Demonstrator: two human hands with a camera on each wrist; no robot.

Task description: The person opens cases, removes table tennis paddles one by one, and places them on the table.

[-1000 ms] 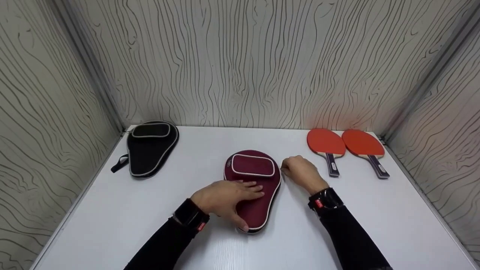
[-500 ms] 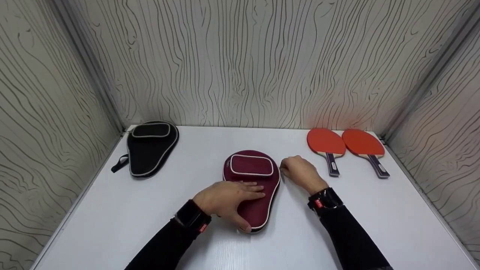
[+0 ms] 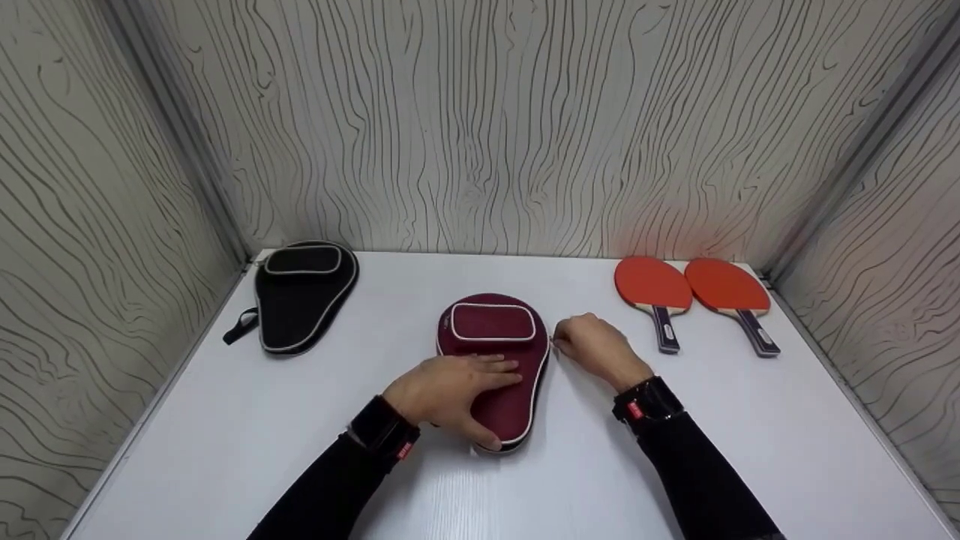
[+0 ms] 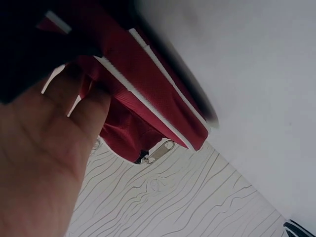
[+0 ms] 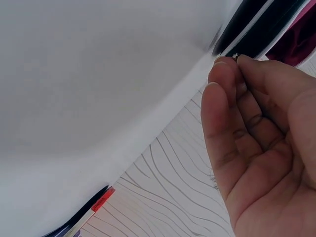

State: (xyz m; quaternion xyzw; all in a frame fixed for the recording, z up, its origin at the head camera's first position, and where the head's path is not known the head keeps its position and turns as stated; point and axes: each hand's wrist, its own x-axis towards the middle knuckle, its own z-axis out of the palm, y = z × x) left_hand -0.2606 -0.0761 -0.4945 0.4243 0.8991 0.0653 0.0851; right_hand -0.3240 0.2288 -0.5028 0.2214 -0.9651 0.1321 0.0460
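black case [image 3: 301, 294]: lies at the counter's [image 3: 225, 420] far left, untouched.
left hand [image 3: 447, 390]: fingers flat and together on the maroon case [image 3: 496, 360], likely steadying it mid-counter.
right hand [image 3: 596, 346]: fingers pinched together on the zipper pull [image 5: 235, 57] at the case's right edge.
paddles [image 3: 694, 296]: side by side, far right.

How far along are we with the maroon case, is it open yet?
Not open yet: the maroon case lies flat and closed on the table. In hand: the left hand presses it down while the right hand pinches the zipper pull at its right edge. Left: both paddles lie untouched, and the black case is closed.
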